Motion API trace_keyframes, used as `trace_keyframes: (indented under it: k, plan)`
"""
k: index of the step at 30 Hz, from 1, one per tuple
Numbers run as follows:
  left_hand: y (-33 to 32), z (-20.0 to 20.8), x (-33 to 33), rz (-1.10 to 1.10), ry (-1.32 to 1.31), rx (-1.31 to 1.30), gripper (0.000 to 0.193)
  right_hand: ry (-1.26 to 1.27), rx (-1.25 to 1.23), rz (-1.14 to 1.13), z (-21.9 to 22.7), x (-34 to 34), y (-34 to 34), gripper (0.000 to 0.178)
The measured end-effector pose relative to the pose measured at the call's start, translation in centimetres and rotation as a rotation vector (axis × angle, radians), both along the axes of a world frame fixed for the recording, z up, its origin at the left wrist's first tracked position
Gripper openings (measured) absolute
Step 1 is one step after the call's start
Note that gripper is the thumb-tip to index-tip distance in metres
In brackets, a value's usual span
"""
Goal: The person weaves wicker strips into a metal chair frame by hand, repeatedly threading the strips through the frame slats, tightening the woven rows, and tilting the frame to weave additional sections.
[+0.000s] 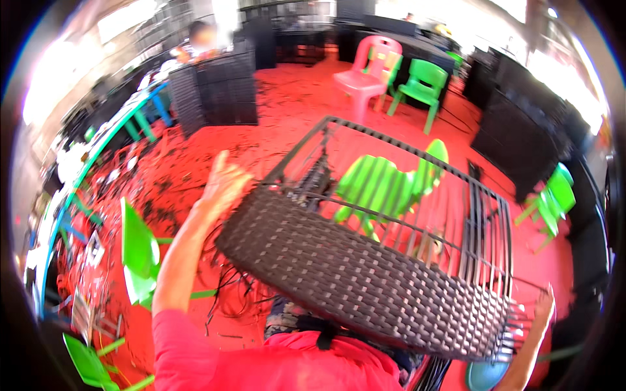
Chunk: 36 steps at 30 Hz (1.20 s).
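Note:
Across my lap lies a metal frame (420,229) with bare parallel bars on its far part. A dark brown woven wicker band (365,274) covers its near part. My left hand (225,181) is at the band's left end, fingers spread, with nothing visible in them. Beyond the right end is my right hand (542,306), its fingers drawn together at a thin dark weaving strip (529,284) that runs out from the frame. Blur hides the exact grip. Loose strip ends (515,329) stick out between the band and my right forearm.
Under the frame's bars shows a green chair (375,186). A pink chair (368,81) and another green chair (420,90) stand ahead. Dark woven panels (225,88) stand far left, a person (199,42) behind them. Strip scraps (173,212) litter the red floor. A blue stool (486,376) is near right.

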<state>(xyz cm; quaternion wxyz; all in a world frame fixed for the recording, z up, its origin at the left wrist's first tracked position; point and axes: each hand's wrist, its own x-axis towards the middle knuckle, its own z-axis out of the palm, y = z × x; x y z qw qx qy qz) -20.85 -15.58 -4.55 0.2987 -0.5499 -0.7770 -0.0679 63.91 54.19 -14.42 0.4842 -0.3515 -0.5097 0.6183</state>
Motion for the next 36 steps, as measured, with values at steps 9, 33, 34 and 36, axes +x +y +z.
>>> trace_keyframes:
  k: [9, 33, 34, 36]
  plan:
    - [-7.9, 0.2, -2.1, 0.516, 0.117, 0.069, 0.005, 0.185, -0.275, -0.125, 4.0, -9.5, -6.1, 0.039]
    - [2.0, 1.2, 3.3, 0.263, -1.569, 0.481, 0.036, -0.274, 0.393, 0.121, 8.7, -14.0, -16.2, 0.042]
    - [0.8, 0.4, 2.1, 0.242, -1.457, 0.552, 0.033, -0.269, 0.375, 0.105, 8.3, -15.1, -16.1, 0.048]
    - [-2.0, -2.2, -2.6, 0.255, -1.421, 0.604, 0.037, -0.240, 0.366, 0.164, 7.8, -16.0, -15.5, 0.046]
